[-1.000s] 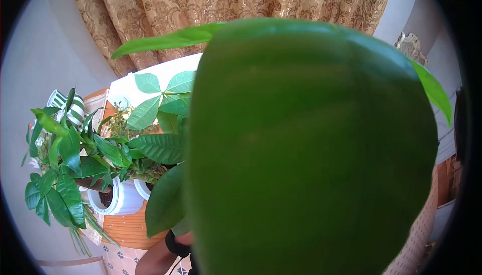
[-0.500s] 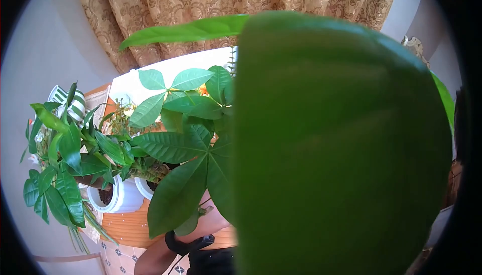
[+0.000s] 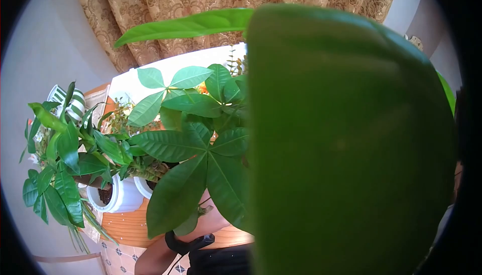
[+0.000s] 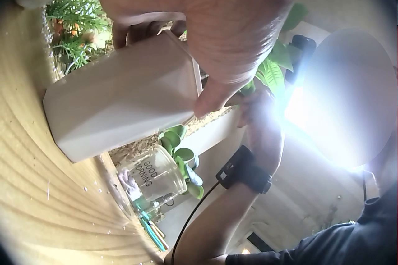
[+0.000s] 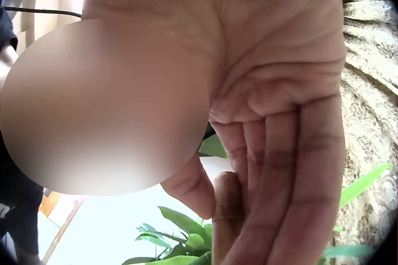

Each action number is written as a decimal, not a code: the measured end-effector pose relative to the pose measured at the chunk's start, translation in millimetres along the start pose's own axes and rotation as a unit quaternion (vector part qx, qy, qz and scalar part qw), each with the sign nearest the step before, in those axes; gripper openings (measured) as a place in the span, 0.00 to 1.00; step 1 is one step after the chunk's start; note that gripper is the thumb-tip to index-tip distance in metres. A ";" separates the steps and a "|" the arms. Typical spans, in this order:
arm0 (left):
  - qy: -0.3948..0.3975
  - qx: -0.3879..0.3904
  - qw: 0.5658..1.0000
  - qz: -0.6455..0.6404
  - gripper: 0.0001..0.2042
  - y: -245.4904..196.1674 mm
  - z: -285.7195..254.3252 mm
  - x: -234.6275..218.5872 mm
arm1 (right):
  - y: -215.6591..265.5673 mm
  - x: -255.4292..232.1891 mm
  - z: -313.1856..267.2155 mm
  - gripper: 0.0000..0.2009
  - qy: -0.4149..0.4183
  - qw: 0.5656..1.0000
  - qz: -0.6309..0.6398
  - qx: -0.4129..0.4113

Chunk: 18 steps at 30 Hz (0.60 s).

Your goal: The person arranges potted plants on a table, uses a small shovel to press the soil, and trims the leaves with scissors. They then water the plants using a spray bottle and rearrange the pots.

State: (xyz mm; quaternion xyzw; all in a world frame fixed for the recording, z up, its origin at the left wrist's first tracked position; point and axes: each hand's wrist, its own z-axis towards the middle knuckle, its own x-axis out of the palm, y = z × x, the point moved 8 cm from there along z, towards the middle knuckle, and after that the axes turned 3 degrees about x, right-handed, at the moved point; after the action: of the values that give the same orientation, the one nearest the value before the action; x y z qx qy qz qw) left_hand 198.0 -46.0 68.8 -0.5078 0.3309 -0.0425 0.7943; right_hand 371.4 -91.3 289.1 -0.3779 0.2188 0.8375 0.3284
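A big, blurred green leaf [image 3: 346, 139] fills the right half of the head view and hides my right hand there. Beside it spread the palm-shaped leaves [image 3: 183, 189] of a broad-leaved plant. Part of my left hand [image 3: 216, 219] shows beneath them. Seen from the left wrist, that left hand [image 4: 230, 29] grips the rim of a tall, pale square planter [image 4: 118, 103], thumb on its near edge, the planter tilted in this view. My right hand [image 5: 292, 85] curls its thumb and fingers round a brown plant stem [image 5: 227, 221] with green leaves behind.
White pots [image 3: 125, 197] with soil and leafy plants stand at the left of the wooden table [image 3: 128, 230]. A green-and-white striped pot [image 3: 76, 107] is behind them. A clear cup marked "GOOD MORNING" [image 4: 152, 175] stands near the planter. Patterned curtains [image 3: 216, 4] hang behind.
The large near leaf has shifted right in the head view, uncovering more of the palm-shaped leaves, my left wrist and part of the left hand. The pots at left stay put.
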 end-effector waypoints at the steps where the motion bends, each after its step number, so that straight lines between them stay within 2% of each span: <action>1: 0.000 0.000 1.000 0.000 0.18 6.1 -2.5 0.7 | 0.1 0.4 0.2 0.09 0.000 1.000 0.000 0.000; 3: 0.028 0.042 0.992 0.119 0.18 9.5 -8.3 8.0 | 1.4 0.7 0.2 0.09 -0.002 1.000 0.000 -0.008; 4: 0.028 0.041 0.992 0.119 0.18 33.3 -20.1 15.2 | 0.6 3.4 0.0 0.09 -0.002 1.000 0.000 -0.008; 5: -0.012 -0.132 0.989 -0.060 0.19 95.4 -41.4 21.6 | -0.3 5.7 -0.5 0.09 -0.017 1.000 0.018 -0.011; 6: -0.051 -0.296 0.924 -0.237 0.19 137.2 -63.1 32.8 | -0.6 5.6 -0.7 0.09 -0.032 0.999 0.035 -0.015; 7: -0.052 -0.296 0.924 -0.236 0.19 109.8 -47.0 22.0 | 0.5 3.3 -0.4 0.09 -0.032 0.999 0.035 -0.015; 8: -0.003 -0.067 0.998 0.018 0.19 46.7 -16.2 4.0 | 0.8 1.6 0.0 0.09 -0.014 1.000 0.026 -0.007; 9: 0.046 0.170 0.946 0.271 0.19 -10.0 -7.2 9.6 | 0.3 1.4 -0.2 0.09 0.005 1.000 0.016 0.002; 16: 0.035 0.103 0.972 0.210 0.20 -14.1 -1.0 5.7 | -0.8 -3.8 -2.7 0.09 -0.007 1.000 0.025 0.006; 18: 0.000 0.045 0.991 0.129 0.20 -15.8 7.2 -2.9 | -1.7 -0.4 -2.2 0.09 0.005 1.000 0.021 0.018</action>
State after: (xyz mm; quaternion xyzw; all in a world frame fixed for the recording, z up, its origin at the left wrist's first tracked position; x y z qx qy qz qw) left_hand 204.1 -46.8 85.3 -0.4245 0.3918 0.0456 0.8150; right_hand 373.8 -91.7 287.9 -0.3715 0.2429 0.8384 0.3165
